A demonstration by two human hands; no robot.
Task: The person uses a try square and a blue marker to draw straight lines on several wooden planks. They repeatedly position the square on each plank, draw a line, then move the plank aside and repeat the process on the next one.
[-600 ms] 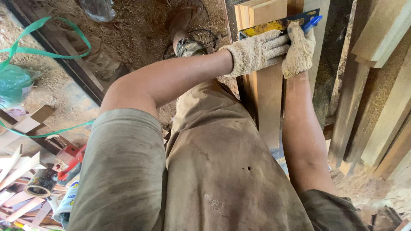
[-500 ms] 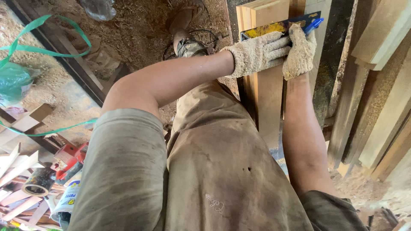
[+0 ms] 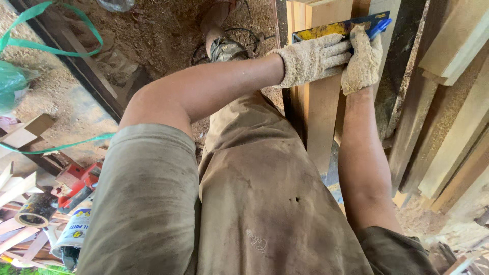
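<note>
A long wooden plank [image 3: 322, 117] stands on edge in front of me, at the upper middle of the head view. Across its top lies a try square [image 3: 326, 30] with a yellow blade and dark stock. My gloved left hand [image 3: 310, 60] presses flat on the square, holding it against the plank. My gloved right hand [image 3: 362, 60] grips a blue pen [image 3: 381, 25] whose tip rests at the square's right end. My shorts and both forearms fill the lower frame.
Several more planks [image 3: 453, 107] lean at the right. A sandalled foot [image 3: 226, 47] rests on the sawdust floor beside a black cable. At the left lie green strapping [image 3: 56, 147], a red tool [image 3: 76, 183], a tin [image 3: 71, 234] and wood offcuts.
Both hands stay on the square and plank. The view has shifted only slightly; nothing was picked up or let go.
</note>
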